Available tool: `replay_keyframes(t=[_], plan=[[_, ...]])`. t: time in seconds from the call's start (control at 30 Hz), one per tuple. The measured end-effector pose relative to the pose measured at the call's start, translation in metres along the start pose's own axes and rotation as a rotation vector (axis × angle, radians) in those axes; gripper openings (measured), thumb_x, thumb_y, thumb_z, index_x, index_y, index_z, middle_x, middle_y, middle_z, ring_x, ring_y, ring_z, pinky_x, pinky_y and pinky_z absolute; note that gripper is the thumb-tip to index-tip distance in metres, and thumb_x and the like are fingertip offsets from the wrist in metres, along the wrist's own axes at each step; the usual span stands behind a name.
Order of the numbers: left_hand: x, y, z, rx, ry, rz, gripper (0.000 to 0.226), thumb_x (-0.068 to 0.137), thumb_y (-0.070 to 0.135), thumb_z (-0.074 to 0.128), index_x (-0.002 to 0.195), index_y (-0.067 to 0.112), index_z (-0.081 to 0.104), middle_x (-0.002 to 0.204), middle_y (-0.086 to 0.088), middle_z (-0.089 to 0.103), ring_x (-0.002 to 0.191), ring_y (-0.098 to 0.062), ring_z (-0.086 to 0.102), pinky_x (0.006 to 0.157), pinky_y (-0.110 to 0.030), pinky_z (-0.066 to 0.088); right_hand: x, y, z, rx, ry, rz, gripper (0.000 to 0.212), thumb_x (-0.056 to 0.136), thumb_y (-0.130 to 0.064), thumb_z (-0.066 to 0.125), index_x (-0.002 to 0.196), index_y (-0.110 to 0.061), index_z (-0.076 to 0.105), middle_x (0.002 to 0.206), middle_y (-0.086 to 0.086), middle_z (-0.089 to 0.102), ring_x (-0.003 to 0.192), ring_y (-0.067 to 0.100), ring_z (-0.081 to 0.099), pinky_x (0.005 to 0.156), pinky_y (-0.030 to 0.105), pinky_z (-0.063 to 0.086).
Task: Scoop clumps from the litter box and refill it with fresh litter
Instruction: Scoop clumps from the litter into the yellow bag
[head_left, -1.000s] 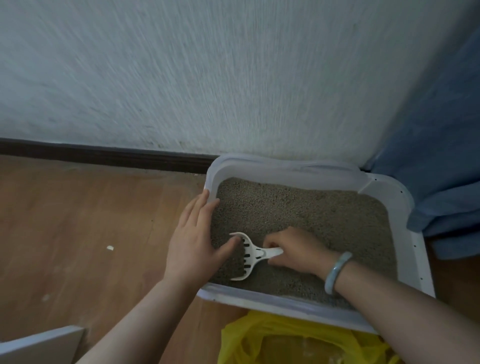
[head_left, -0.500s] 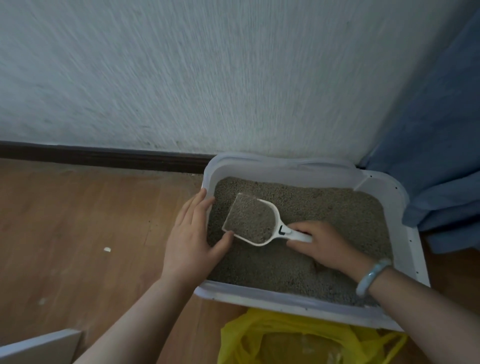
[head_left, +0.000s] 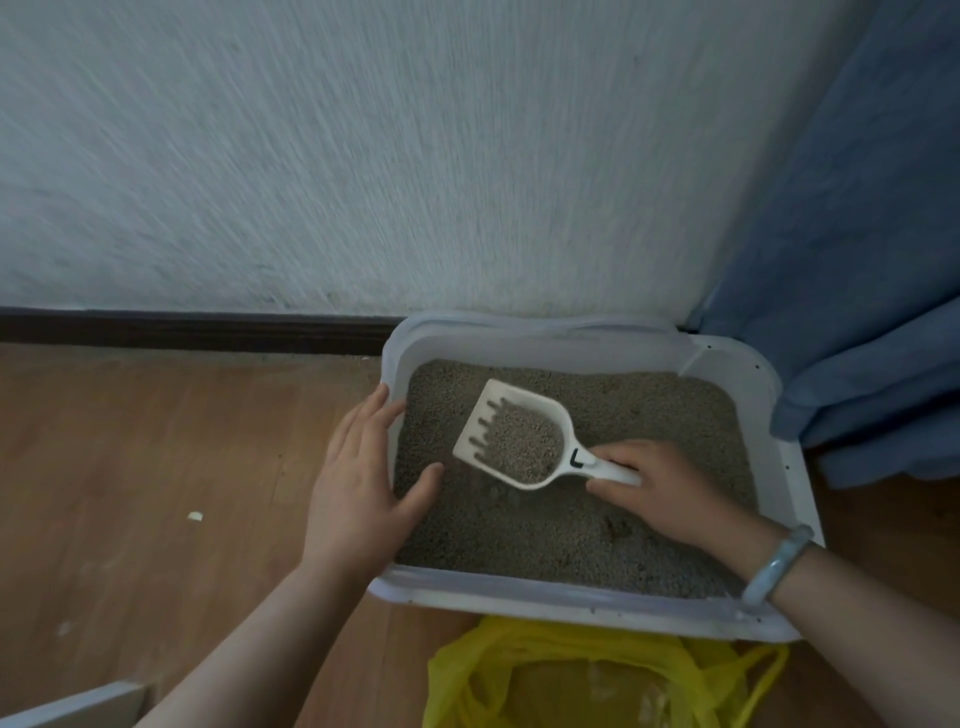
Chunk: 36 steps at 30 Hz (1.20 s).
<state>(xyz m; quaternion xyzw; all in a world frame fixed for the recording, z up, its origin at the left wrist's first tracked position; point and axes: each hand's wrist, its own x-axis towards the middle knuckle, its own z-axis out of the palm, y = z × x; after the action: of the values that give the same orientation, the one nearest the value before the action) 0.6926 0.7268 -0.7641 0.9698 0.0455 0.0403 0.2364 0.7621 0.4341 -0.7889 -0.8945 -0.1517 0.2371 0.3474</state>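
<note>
Grey litter (head_left: 649, 405) has sifted from our white scoop (head_left: 498, 397), brimming half a second ago, now half full above the litter box (head_left: 519, 597). Our right hand (head_left: 670, 488) grips its handle; our left hand (head_left: 358, 488) rests flat on the rim. No clump shows yet.

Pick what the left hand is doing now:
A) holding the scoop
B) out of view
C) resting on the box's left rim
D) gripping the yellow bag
C: the left hand rests with straight fingers over the left rim of the box, thumb on the litter, while the right hand holds the scoop by its handle.
</note>
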Motion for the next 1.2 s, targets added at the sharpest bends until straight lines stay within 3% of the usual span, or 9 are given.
replay_keyframes(t=[0.3, 0.43, 0.57, 0.77, 0.93, 1.03, 1.13, 1.2], plan=[[0.000, 0.001, 0.000, -0.002, -0.008, -0.007, 0.073, 0.078, 0.061, 0.048, 0.138, 0.022, 0.039, 0.154, 0.002, 0.030, 0.141, -0.018, 0.026, 0.109, -0.032, 0.025, -0.009, 0.001, -0.004, -0.067, -0.007, 0.040, 0.027, 0.081, -0.035, 0.069, 0.108, -0.035, 0.067, 0.087, -0.016, 0.063, 0.078, 0.005, 0.058, 0.072, 0.034, 0.050], [-0.001, 0.001, -0.001, -0.010, -0.007, -0.014, 0.071, 0.081, 0.056, 0.059, 0.139, 0.021, 0.039, 0.154, 0.002, 0.030, 0.142, -0.019, 0.025, 0.111, -0.038, 0.029, -0.012, -0.002, -0.005, -0.111, -0.018, 0.049, 0.025, 0.080, -0.037, 0.069, 0.106, -0.037, 0.067, 0.084, -0.017, 0.060, 0.076, 0.004, 0.056, 0.069, 0.032, 0.048], [-0.001, 0.002, -0.003, -0.023, -0.018, -0.029, 0.079, 0.075, 0.068, 0.048, 0.139, 0.021, 0.038, 0.154, 0.002, 0.029, 0.142, -0.018, 0.025, 0.111, -0.039, 0.030, -0.017, -0.006, -0.005, -0.127, -0.041, 0.070, 0.027, 0.080, -0.038, 0.069, 0.107, -0.037, 0.066, 0.088, -0.014, 0.062, 0.075, 0.004, 0.057, 0.069, 0.031, 0.049], [-0.002, 0.004, -0.003, -0.016, -0.028, -0.005, 0.081, 0.076, 0.069, 0.051, 0.138, 0.019, 0.041, 0.154, 0.001, 0.031, 0.142, -0.018, 0.025, 0.112, -0.041, 0.030, -0.027, -0.026, -0.007, 0.117, -0.054, 0.157, 0.027, 0.082, -0.027, 0.070, 0.107, -0.034, 0.062, 0.080, -0.010, 0.064, 0.064, 0.008, 0.064, 0.062, 0.031, 0.056], [-0.010, 0.007, -0.005, 0.148, -0.041, 0.136, 0.071, 0.079, 0.070, 0.042, 0.126, 0.018, 0.054, 0.140, 0.000, 0.049, 0.139, -0.022, 0.032, 0.110, -0.044, 0.028, -0.044, -0.040, -0.025, 0.233, -0.134, 0.178, 0.026, 0.085, -0.017, 0.067, 0.108, -0.026, 0.061, 0.084, -0.002, 0.064, 0.061, 0.008, 0.063, 0.053, 0.022, 0.051], [-0.024, 0.009, -0.004, 0.148, -0.049, 0.182, 0.071, 0.079, 0.069, 0.044, 0.126, 0.017, 0.054, 0.136, 0.000, 0.052, 0.135, -0.022, 0.038, 0.107, -0.044, 0.032, -0.062, -0.042, -0.033, 0.323, -0.171, 0.204, 0.026, 0.084, -0.014, 0.068, 0.107, -0.022, 0.061, 0.087, 0.001, 0.065, 0.064, 0.010, 0.065, 0.056, 0.025, 0.053], [-0.038, 0.012, 0.002, 0.120, -0.037, 0.158, 0.075, 0.077, 0.069, 0.046, 0.129, 0.015, 0.052, 0.137, -0.001, 0.051, 0.133, -0.024, 0.038, 0.108, -0.043, 0.031, -0.080, -0.039, -0.036, 0.384, -0.212, 0.195, 0.026, 0.083, -0.011, 0.069, 0.106, -0.020, 0.061, 0.092, 0.001, 0.069, 0.074, 0.017, 0.068, 0.069, 0.031, 0.057], [-0.044, 0.013, 0.003, 0.100, -0.023, 0.116, 0.078, 0.076, 0.069, 0.046, 0.131, 0.013, 0.050, 0.137, -0.002, 0.051, 0.132, -0.025, 0.037, 0.109, -0.044, 0.030, -0.092, -0.038, -0.037, 0.404, -0.208, 0.158, 0.025, 0.082, -0.011, 0.069, 0.105, -0.019, 0.061, 0.093, 0.000, 0.070, 0.082, 0.017, 0.069, 0.074, 0.028, 0.055]])
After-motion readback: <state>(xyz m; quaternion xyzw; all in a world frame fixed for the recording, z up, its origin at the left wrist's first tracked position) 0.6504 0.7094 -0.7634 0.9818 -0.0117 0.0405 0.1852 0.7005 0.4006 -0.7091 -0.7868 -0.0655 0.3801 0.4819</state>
